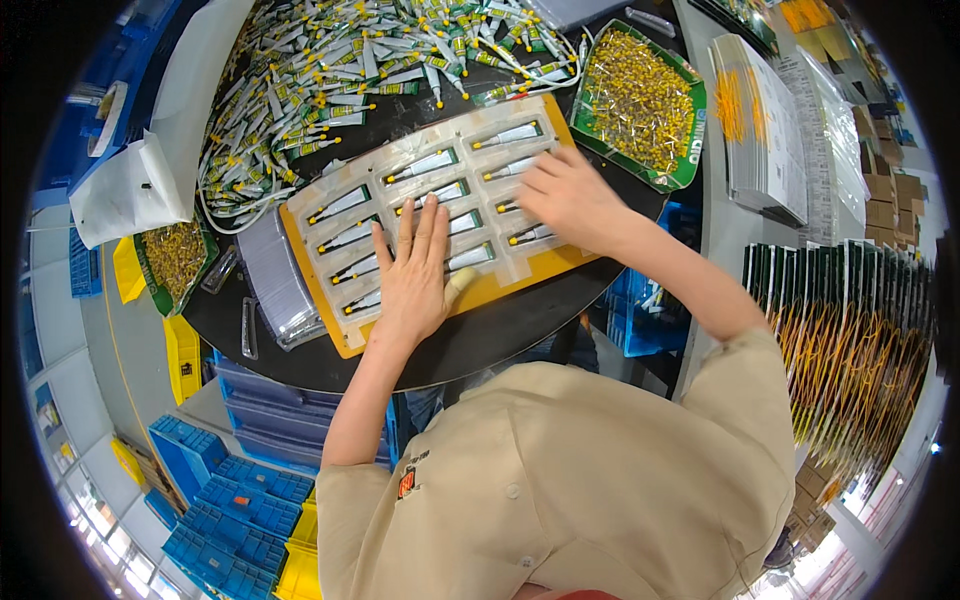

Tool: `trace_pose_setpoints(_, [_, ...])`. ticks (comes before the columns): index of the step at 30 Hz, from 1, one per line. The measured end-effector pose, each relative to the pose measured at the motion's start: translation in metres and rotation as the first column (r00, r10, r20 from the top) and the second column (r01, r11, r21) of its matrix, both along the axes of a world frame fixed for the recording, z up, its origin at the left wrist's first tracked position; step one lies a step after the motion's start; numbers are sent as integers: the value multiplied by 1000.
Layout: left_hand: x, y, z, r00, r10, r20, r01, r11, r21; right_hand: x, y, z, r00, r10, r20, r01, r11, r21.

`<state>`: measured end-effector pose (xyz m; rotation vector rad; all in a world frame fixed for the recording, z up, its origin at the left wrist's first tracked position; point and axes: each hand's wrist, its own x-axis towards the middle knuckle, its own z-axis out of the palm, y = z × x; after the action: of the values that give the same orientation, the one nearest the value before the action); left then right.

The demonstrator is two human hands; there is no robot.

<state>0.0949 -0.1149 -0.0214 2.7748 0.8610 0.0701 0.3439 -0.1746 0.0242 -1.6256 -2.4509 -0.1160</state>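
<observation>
On a round black table lies a yellow board [348,340] bearing a pale blister tray [325,185]. Small white-and-green tubes with yellow tips sit in its pockets, each beside a dark strip; one such tube [507,136] is at the top right. My left hand [412,285] rests flat on the tray's lower middle, fingers stretched over the pockets. A pale cover wraps the tip of its thumb. Over the right-hand column of tubes is my right hand [572,200], its fingers bent down and blurred. Whether it grips anything is hidden.
Behind the tray spreads a big heap of loose tubes [350,75]. Green boxes of yellow-capped pieces stand at right [640,105] and left [175,262]. Clear plastic trays [272,265] are stacked left of the board. Blue crates [235,510] fill the lower left; banded cards [845,340] stand right.
</observation>
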Motion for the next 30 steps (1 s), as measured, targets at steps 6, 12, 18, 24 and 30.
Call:
trace_pose_setpoints(6, [4,9,-3,999,29,36,-30,999,40,52,-64,-29,583,-716,-384,603,698,-387])
trace_pose_setpoints(12, [12,18,-2,999,32,-32,-30,998,55,61,-40,-112,504,-767,-396,844,534,39])
trace_pose_setpoints(18, [-47,31,16,945,263,194,-262,965,-29,56,-54,-55,536,-835,-120,795,548,-262])
trace_pose_setpoints(24, [-103,33,15,758,518,398,-523,846,-105,-29,-10,-33,875,-118,-470,181,979,91])
trace_pose_setpoints(30, [-96,26,9,753,519,404,-501,851,-158,-46,28,-59,874,-21,-485,50,998,48])
